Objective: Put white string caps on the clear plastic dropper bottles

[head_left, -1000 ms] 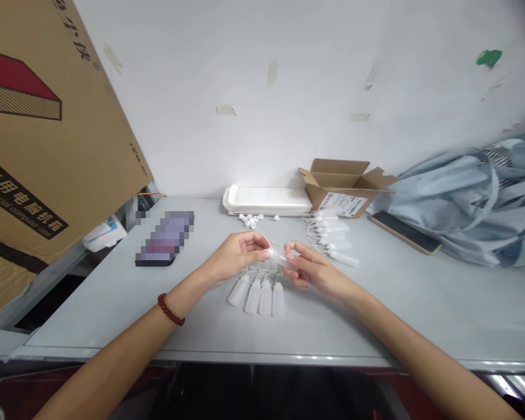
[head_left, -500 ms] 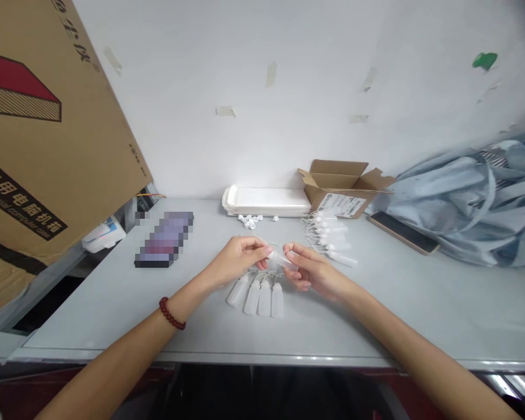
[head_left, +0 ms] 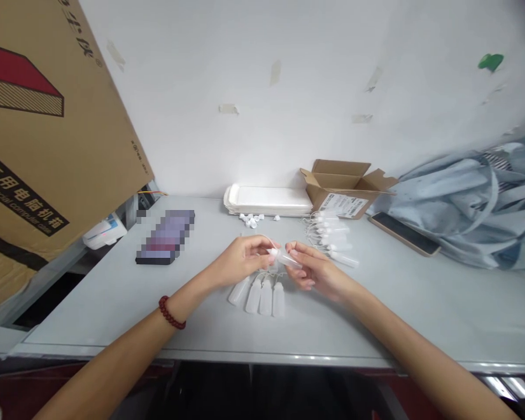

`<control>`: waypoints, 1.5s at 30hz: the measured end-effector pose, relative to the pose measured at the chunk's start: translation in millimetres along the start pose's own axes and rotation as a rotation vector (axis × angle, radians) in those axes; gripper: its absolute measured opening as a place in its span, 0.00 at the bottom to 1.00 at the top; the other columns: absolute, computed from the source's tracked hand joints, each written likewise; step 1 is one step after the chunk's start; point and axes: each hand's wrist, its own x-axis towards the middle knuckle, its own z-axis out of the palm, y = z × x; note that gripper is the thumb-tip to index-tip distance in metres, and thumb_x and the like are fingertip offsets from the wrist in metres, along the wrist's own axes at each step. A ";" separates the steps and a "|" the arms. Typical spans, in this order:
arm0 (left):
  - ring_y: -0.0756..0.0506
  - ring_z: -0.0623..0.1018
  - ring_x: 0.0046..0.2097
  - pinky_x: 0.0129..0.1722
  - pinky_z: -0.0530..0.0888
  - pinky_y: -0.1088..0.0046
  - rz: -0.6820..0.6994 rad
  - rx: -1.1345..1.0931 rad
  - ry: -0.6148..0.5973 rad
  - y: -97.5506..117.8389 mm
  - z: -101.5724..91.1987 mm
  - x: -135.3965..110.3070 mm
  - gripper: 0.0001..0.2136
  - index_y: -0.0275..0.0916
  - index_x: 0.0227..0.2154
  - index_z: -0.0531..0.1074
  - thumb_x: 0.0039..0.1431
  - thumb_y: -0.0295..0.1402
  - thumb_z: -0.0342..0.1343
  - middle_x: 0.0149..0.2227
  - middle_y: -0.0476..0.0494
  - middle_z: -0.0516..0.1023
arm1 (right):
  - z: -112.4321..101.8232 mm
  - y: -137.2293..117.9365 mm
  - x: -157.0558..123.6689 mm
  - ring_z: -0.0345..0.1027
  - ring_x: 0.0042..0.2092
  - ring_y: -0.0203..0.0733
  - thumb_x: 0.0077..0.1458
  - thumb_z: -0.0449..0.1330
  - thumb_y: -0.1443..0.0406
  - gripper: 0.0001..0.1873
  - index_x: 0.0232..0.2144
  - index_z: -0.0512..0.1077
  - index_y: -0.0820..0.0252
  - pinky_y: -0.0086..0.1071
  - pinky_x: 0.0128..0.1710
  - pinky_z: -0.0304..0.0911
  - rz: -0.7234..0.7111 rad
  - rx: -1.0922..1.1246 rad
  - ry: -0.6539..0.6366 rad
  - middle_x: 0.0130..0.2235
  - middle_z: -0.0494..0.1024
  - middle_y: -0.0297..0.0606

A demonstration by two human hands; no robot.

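Note:
Between my hands, above the table, is a small translucent plastic bottle (head_left: 287,259), tilted with its white neck to the left. My left hand (head_left: 251,256) pinches it at the neck end, where a thin white cord shows by the fingers. Around the bottle's body the fingers of my right hand (head_left: 312,265) are closed. Several similar bottles (head_left: 266,297) with cords at their necks lie just below my hands. Another group of corded bottles (head_left: 332,236) lies beyond my right hand. Small white caps (head_left: 250,220) sit in a loose pile behind my left hand.
A stack of white envelopes (head_left: 269,199) lies against the wall, beside an open cardboard box (head_left: 339,189). On the right are a phone (head_left: 405,234) and a light blue bag (head_left: 468,204). A blurred-out dark device (head_left: 166,236) lies left. A big carton (head_left: 56,157) leans at far left.
Both hands still hold the bottle at nearly the same place. The fingers of my left hand have shifted slightly at the neck, and the view has moved a little.

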 end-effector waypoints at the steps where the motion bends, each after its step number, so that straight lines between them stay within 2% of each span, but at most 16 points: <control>1: 0.47 0.74 0.36 0.37 0.72 0.71 -0.013 0.010 -0.004 0.2 0.1 0.3 0.14 0.35 0.40 0.72 0.55 0.39 0.56 0.35 0.43 0.75 | 0.4 -0.2 0.1 0.42 0.20 0.28 0.55 0.58 0.56 0.14 0.35 0.58 0.56 0.25 0.20 0.39 0.000 -0.002 0.000 0.21 0.54 0.25; 3: 0.49 0.74 0.31 0.33 0.71 0.72 -0.055 0.050 0.009 0.0 0.1 0.7 0.15 0.34 0.36 0.72 0.58 0.42 0.53 0.30 0.45 0.74 | 0.8 -0.2 0.4 0.42 0.20 0.28 0.55 0.58 0.56 0.14 0.35 0.58 0.56 0.24 0.20 0.39 0.003 -0.004 -0.005 0.21 0.54 0.25; 6: 0.51 0.73 0.26 0.29 0.70 0.73 -0.091 0.084 0.018 -1.0 0.2 0.6 0.16 0.34 0.29 0.71 0.59 0.44 0.51 0.27 0.45 0.74 | 0.7 0.4 1.0 0.42 0.20 0.28 0.56 0.58 0.56 0.13 0.35 0.58 0.56 0.24 0.20 0.38 0.009 -0.003 -0.016 0.21 0.54 0.25; 11: 0.50 0.73 0.30 0.34 0.71 0.72 -0.040 0.052 0.003 -1.4 0.6 -0.4 0.12 0.34 0.36 0.72 0.56 0.39 0.55 0.28 0.46 0.74 | -0.4 1.0 0.5 0.43 0.20 0.28 0.55 0.59 0.55 0.14 0.35 0.59 0.55 0.24 0.20 0.39 0.019 0.002 0.003 0.21 0.54 0.25; 14: 0.48 0.74 0.34 0.35 0.71 0.71 -0.023 0.024 0.006 -2.1 0.1 -0.2 0.13 0.35 0.40 0.72 0.55 0.37 0.57 0.34 0.44 0.75 | -0.8 0.5 0.0 0.42 0.20 0.28 0.54 0.59 0.55 0.15 0.35 0.59 0.55 0.24 0.20 0.39 0.022 0.001 0.001 0.21 0.54 0.25; 16: 0.47 0.75 0.35 0.36 0.72 0.71 -0.026 0.029 0.003 -2.3 -0.4 0.0 0.14 0.35 0.40 0.72 0.55 0.38 0.56 0.33 0.43 0.75 | -0.8 0.1 -0.2 0.42 0.20 0.28 0.54 0.59 0.55 0.14 0.34 0.59 0.55 0.24 0.20 0.38 0.016 0.001 0.000 0.20 0.54 0.25; 20: 0.50 0.74 0.29 0.31 0.71 0.72 -0.069 0.085 0.009 -1.0 -0.3 -0.7 0.14 0.34 0.34 0.73 0.57 0.42 0.53 0.29 0.45 0.75 | -0.1 0.0 0.0 0.42 0.20 0.28 0.56 0.58 0.56 0.13 0.35 0.59 0.55 0.24 0.20 0.38 0.016 -0.016 -0.003 0.20 0.54 0.25; 23: 0.51 0.73 0.25 0.27 0.70 0.75 -0.099 0.093 0.009 0.7 0.7 -1.6 0.15 0.34 0.31 0.71 0.57 0.43 0.54 0.29 0.45 0.76 | 0.8 1.5 0.5 0.44 0.21 0.29 0.56 0.57 0.56 0.13 0.35 0.59 0.55 0.24 0.20 0.39 0.011 -0.042 0.001 0.21 0.55 0.25; 26: 0.52 0.72 0.23 0.24 0.68 0.76 -0.100 0.098 0.052 1.1 0.1 -1.8 0.15 0.35 0.29 0.70 0.57 0.44 0.54 0.27 0.47 0.74 | 2.3 2.9 0.8 0.46 0.22 0.30 0.56 0.58 0.54 0.14 0.36 0.59 0.55 0.25 0.21 0.43 -0.045 -0.141 0.010 0.21 0.56 0.25; 30: 0.52 0.71 0.21 0.22 0.67 0.77 -0.096 0.143 0.122 -2.4 -4.0 -0.4 0.17 0.35 0.23 0.68 0.57 0.45 0.52 0.22 0.49 0.71 | 4.1 1.7 1.0 0.48 0.22 0.30 0.54 0.58 0.53 0.16 0.36 0.61 0.55 0.25 0.21 0.45 -0.142 -0.382 0.139 0.21 0.57 0.24; 34: 0.52 0.71 0.21 0.22 0.66 0.77 -0.116 0.144 0.116 -6.8 -5.5 1.3 0.19 0.35 0.23 0.68 0.59 0.46 0.50 0.21 0.48 0.71 | 2.7 0.8 3.1 0.54 0.23 0.31 0.55 0.57 0.54 0.15 0.37 0.64 0.59 0.27 0.23 0.51 -0.262 -0.587 0.272 0.22 0.64 0.27; 39: 0.52 0.71 0.23 0.23 0.69 0.76 -0.126 0.074 0.087 -7.9 -1.2 2.1 0.15 0.34 0.27 0.68 0.58 0.42 0.53 0.24 0.48 0.72 | -0.2 4.8 4.4 0.56 0.22 0.31 0.56 0.56 0.55 0.15 0.37 0.68 0.63 0.28 0.23 0.53 -0.319 -0.635 0.378 0.24 0.68 0.31; 45: 0.51 0.74 0.28 0.29 0.73 0.74 -0.041 0.032 0.094 -7.6 0.3 2.1 0.11 0.34 0.34 0.68 0.55 0.37 0.57 0.29 0.47 0.73 | -0.3 6.3 3.5 0.57 0.22 0.31 0.56 0.55 0.56 0.15 0.36 0.68 0.63 0.28 0.22 0.54 -0.347 -0.622 0.404 0.24 0.68 0.31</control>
